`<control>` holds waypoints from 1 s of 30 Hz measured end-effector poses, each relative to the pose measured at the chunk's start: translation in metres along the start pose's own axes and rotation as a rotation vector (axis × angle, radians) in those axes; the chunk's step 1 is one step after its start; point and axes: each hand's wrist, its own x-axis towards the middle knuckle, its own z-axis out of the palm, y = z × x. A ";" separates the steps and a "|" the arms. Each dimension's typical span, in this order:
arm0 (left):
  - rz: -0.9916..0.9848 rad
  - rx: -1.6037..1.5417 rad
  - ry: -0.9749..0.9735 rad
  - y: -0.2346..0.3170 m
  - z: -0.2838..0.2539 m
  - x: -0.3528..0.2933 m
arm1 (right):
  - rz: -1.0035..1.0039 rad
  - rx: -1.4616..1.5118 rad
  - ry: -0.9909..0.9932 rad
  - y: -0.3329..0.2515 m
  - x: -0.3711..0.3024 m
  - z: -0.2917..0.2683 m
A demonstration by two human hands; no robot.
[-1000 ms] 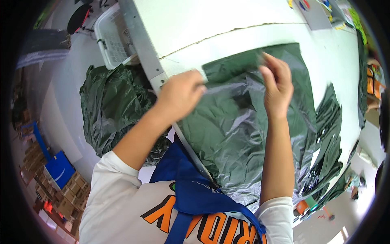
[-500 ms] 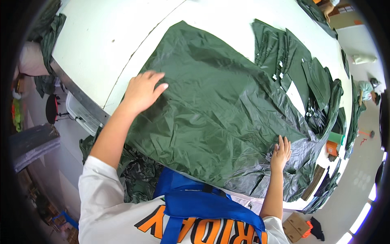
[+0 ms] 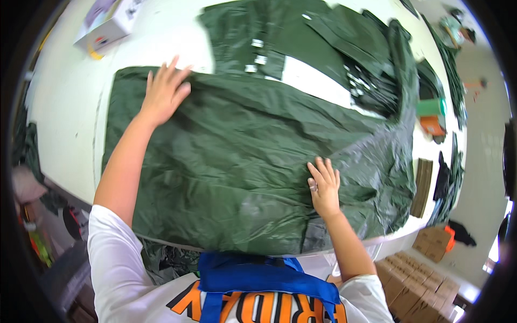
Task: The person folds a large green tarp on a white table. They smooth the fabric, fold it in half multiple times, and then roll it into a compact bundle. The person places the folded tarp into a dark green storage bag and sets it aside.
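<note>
A large dark green sheet of thin, shiny fabric point(image 3: 231, 177) lies spread and wrinkled over the white table in front of me. Near its far left edge rests my left hand point(image 3: 164, 94), palm down with the fingers spread. My right hand point(image 3: 325, 185), a ring on one finger, lies flat on the fabric right of the middle, fingers stretched out. Neither hand grips anything. Just beyond the far edge, a stack of folded green fabric pieces point(image 3: 301, 37) with small white tags point(image 3: 257, 54) lies on the table.
A white box point(image 3: 110, 27) stands at the far left of the white table point(image 3: 64, 124). On the right are a green roll point(image 3: 432, 106), an orange item point(image 3: 432, 125) and a brown strip stack point(image 3: 421, 188). Cardboard boxes point(image 3: 417, 285) stand on the floor, lower right.
The view has turned to the right. The fabric now lies straighter, its long edge across the table. My left hand has moved to its far edge; my right hand sits nearer the middle.
</note>
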 end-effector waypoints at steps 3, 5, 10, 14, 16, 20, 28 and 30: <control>-0.163 0.155 -0.169 0.016 0.025 -0.018 | 0.408 0.645 0.179 0.065 0.025 -0.065; -0.161 0.177 -0.145 0.006 0.027 -0.025 | 0.462 0.335 0.574 0.172 0.053 -0.104; -0.136 0.006 0.143 0.065 0.019 -0.007 | 0.774 -0.142 0.434 0.447 0.074 -0.137; 0.204 -0.132 0.213 0.204 -0.008 0.000 | 0.694 -0.352 0.353 0.434 0.121 -0.134; 0.411 -0.247 0.114 0.272 -0.010 0.014 | 0.352 -0.186 0.624 0.456 0.161 -0.133; 0.706 -0.548 0.031 0.394 0.005 0.044 | 0.580 0.405 0.519 0.443 0.249 -0.155; 0.660 -0.517 0.033 0.510 0.079 0.120 | 0.523 1.413 0.411 0.459 0.250 -0.202; 0.644 -0.498 0.002 0.515 0.091 0.123 | 0.109 1.743 0.309 0.473 0.215 -0.230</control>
